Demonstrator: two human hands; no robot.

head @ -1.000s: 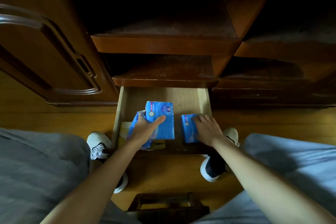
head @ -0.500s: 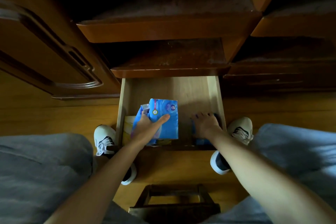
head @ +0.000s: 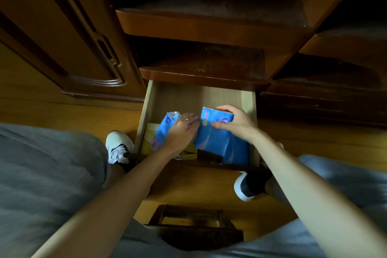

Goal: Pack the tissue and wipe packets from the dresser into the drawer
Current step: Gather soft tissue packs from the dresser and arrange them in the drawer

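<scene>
The light wooden drawer (head: 176, 96) is pulled out below the dark dresser. My right hand (head: 234, 122) grips the top of a blue tissue packet (head: 217, 142), which stands tilted in the drawer's right half. My left hand (head: 181, 132) lies on a second blue packet (head: 165, 130) with a crinkled silver end in the left half; its fingertips reach toward the right packet's edge. A yellow packet (head: 150, 136) shows under the left blue one. Other blue packs under the tilted one are partly hidden.
The dresser's shelves (head: 205, 27) jut out above the drawer. A carved cabinet door (head: 62, 37) stands at left. My knees in grey trousers and both white shoes (head: 117, 144) flank the drawer. A small dark wooden stool (head: 194, 224) sits on the floor between my legs.
My right hand has lifted off the packet it pressed and now grips the taller blue packet on the right side. My left hand has let that packet go and lies over the left one.
</scene>
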